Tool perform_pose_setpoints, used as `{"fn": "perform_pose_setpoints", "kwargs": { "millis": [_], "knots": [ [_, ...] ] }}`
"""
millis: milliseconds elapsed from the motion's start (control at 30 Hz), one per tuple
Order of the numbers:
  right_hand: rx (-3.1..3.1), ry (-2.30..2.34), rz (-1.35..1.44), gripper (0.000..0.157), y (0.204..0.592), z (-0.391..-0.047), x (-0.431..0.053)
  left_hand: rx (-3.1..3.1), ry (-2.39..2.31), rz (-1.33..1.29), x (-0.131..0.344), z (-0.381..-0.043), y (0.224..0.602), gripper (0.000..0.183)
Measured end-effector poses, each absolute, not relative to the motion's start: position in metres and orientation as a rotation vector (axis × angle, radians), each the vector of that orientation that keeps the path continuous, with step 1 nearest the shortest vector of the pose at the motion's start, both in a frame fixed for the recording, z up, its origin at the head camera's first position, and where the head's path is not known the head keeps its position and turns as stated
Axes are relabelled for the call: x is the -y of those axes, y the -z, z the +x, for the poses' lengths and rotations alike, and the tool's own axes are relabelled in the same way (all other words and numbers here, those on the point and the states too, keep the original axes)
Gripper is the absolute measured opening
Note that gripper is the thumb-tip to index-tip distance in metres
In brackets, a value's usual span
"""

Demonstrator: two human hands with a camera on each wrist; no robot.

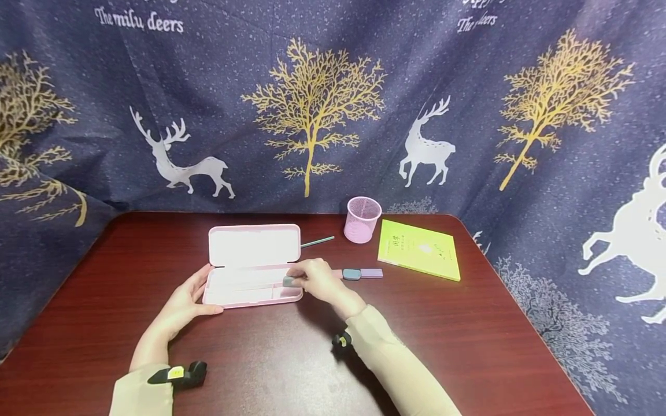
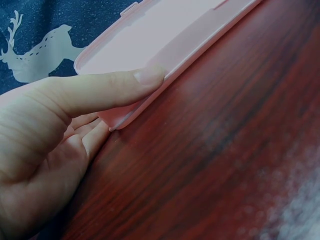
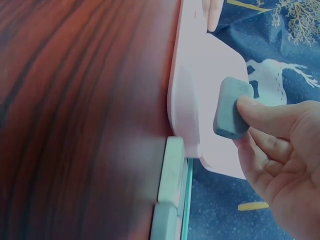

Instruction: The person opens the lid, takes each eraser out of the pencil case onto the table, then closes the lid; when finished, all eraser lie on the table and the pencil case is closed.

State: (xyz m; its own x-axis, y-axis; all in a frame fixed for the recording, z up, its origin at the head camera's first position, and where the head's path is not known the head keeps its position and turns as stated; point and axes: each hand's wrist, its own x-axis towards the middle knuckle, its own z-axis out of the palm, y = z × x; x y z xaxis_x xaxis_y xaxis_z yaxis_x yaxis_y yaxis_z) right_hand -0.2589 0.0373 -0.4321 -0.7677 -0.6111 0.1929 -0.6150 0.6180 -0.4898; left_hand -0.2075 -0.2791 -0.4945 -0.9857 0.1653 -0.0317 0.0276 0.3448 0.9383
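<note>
A pink pencil case (image 1: 253,302) with a white inside lies open on the table, its lid (image 1: 254,245) raised at the back. My left hand (image 1: 181,305) holds the case by its left end, thumb across the front corner and fingers along the side. In the left wrist view the thumb (image 2: 115,90) overlaps the front rim. My right hand (image 1: 318,279) pinches a grey-green eraser (image 3: 233,107) between thumb and fingers. The eraser is over the case's right compartment, beside a low divider (image 1: 273,290).
Right of the case, a pinkish block, a teal block (image 1: 351,274) and a purple block (image 1: 372,273) lie in a row. Behind them are a teal pencil (image 1: 318,241), a pink mesh cup (image 1: 359,231) and a yellow-green book (image 1: 418,248). A patterned cloth (image 1: 333,81) hangs behind the table.
</note>
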Motion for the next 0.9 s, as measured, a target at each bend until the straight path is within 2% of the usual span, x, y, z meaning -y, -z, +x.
{"fn": "perform_pose_setpoints", "kwargs": {
  "millis": [900],
  "knots": [
    [2.934,-0.935,0.910,0.012,0.443,-0.279,-0.133,-2.469,-1.718,0.164,0.279,-0.208,0.495,0.112]
  ]
}}
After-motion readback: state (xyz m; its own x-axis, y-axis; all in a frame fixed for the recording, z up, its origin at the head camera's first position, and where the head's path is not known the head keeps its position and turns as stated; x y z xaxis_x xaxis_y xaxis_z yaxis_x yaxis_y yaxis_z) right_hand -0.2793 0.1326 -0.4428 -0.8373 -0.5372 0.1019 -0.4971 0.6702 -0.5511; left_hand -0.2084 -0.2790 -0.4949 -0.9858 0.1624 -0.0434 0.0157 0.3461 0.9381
